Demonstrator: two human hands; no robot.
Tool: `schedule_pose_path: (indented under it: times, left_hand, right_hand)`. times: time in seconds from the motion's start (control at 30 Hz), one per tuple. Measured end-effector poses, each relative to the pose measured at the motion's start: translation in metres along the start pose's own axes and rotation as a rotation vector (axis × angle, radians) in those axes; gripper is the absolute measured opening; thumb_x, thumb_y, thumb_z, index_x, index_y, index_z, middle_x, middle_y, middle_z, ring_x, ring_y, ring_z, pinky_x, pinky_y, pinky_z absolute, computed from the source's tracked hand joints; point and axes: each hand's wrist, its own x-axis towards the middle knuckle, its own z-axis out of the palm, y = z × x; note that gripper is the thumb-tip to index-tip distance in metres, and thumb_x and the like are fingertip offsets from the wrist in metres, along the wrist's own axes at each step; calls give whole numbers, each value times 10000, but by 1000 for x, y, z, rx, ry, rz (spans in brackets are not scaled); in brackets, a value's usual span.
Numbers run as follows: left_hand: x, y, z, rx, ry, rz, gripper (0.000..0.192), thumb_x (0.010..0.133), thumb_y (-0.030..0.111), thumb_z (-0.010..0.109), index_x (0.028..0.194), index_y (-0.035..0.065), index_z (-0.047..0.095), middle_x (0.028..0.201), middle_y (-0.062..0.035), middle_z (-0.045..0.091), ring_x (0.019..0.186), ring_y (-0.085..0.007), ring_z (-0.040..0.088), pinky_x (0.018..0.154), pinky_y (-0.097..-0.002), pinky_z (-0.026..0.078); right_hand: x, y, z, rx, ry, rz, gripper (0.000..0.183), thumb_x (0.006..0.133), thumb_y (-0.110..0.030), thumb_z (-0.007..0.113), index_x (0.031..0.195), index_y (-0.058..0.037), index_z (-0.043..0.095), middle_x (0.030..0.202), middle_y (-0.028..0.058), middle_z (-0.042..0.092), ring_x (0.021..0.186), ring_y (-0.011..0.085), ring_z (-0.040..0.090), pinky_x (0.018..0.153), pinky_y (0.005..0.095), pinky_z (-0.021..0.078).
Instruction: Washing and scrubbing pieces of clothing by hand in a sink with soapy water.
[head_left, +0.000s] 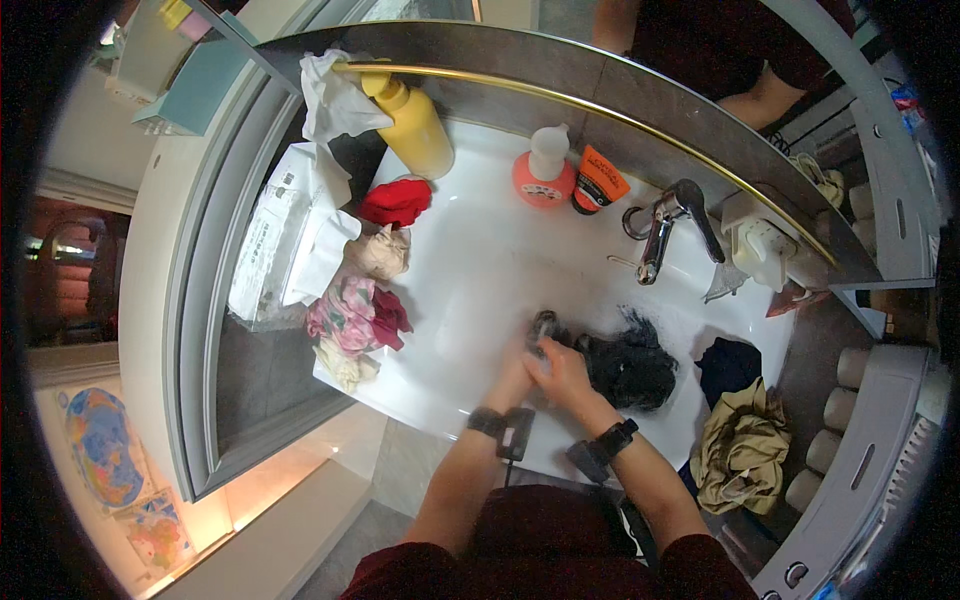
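A small bunch of dark wet cloth (546, 325) is held up over the white washbasin (480, 247). My left hand (520, 369) and my right hand (564, 368) are close together around its lower end. Blur and haze hide the exact finger positions, the left hand's most of all. Just right of my hands, a larger black wet cloth (628, 367) lies in the basin with suds around it. The chrome faucet (658, 232) is above and to the right, its spout over the basin. Each of my wrists wears a black strap with a small device.
Folded coloured cloths (352, 315) rest along the left rim beside a tissue pack (274, 232). A yellow pump bottle (416, 131), pink pump bottle (544, 176) and orange tube (598, 180) stand on the back ledge, below a gold rail (585, 101). Khaki cloth (742, 450) and navy cloth (729, 371) lie right.
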Motion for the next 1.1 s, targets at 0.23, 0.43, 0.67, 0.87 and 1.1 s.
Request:
schedule_pose_path:
  times: [0.23,0.43,0.67,0.87,1.1]
  left_hand:
    - [-47,30,65,228,90,-103,357,914,298,369,1150,48,468,1057,-99,548,962,-211,520,835,-378,428]
    - [-45,59,-1,933,391,338,385,907,327,365,1099,6,456,941,-115,559,858,-218,546,691,-322,472]
    - [-42,71,-39,1189,246,522,401,846,229,513,1139,-20,399,1016,-182,481,881,-241,487,736,-346,439]
    - [-35,60,-29,1298,553,765,676,770,210,600,1295,-13,237,1280,-259,277,1135,-359,338,984,-395,263]
    - [-44,68,56,676,257,78,879,811,482,538,1394,131,-19,1435,-185,37,1311,-337,112,1028,-419,211]
  right_hand:
    - [33,21,5,-440,-39,-91,260,867,-253,400,883,-59,574,868,158,594,733,339,575,636,429,465]
    - [50,72,-17,65,304,360,276,899,-266,423,960,-18,526,882,207,574,862,395,539,727,450,431]
    - [43,60,-6,-74,240,168,510,821,-359,545,1212,-60,414,1242,228,385,1094,377,409,874,453,356]
    - [45,18,20,-678,-323,-55,777,731,-414,628,1353,-131,259,1365,201,247,1256,405,194,1011,464,213]
    - [48,51,51,63,-111,161,835,689,-323,697,1340,-69,240,1331,216,312,1179,377,371,907,412,378]
